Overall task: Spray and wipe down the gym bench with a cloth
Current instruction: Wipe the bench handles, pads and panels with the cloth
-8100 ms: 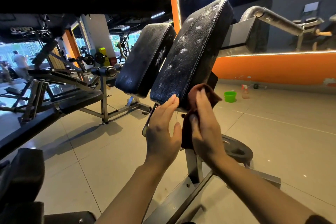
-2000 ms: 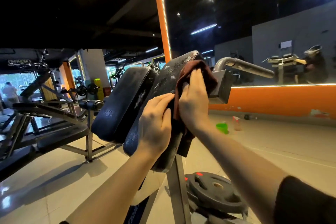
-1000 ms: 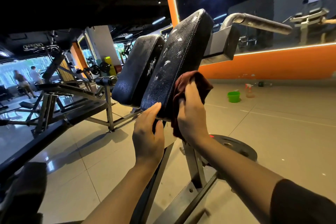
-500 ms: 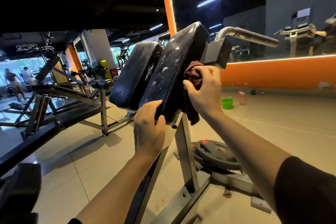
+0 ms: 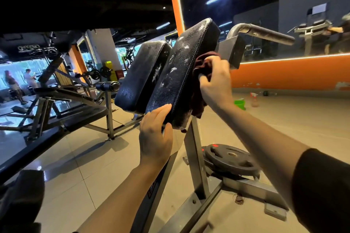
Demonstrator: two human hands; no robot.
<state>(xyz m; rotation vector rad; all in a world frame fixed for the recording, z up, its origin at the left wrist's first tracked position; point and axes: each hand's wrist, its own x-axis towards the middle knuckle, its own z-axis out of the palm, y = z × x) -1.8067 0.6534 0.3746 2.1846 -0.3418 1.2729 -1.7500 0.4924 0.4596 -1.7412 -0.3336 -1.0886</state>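
The left hand [image 5: 155, 134] clasps the bottom edge of the near bench pad [image 5: 180, 73], fingers laid up its face and thumb curled under, steadying it. The right hand [image 5: 215, 81] has its fingers bunched round the dark red cloth [image 5: 198, 89], pressing it against the pad's right edge. This looks like the wiping step; white spray flecks remain across the face, so the next stroke should sweep there. The spray bottle [image 5: 254, 99] stands on the floor beyond, beside 1 green bucket [image 5: 240, 104].
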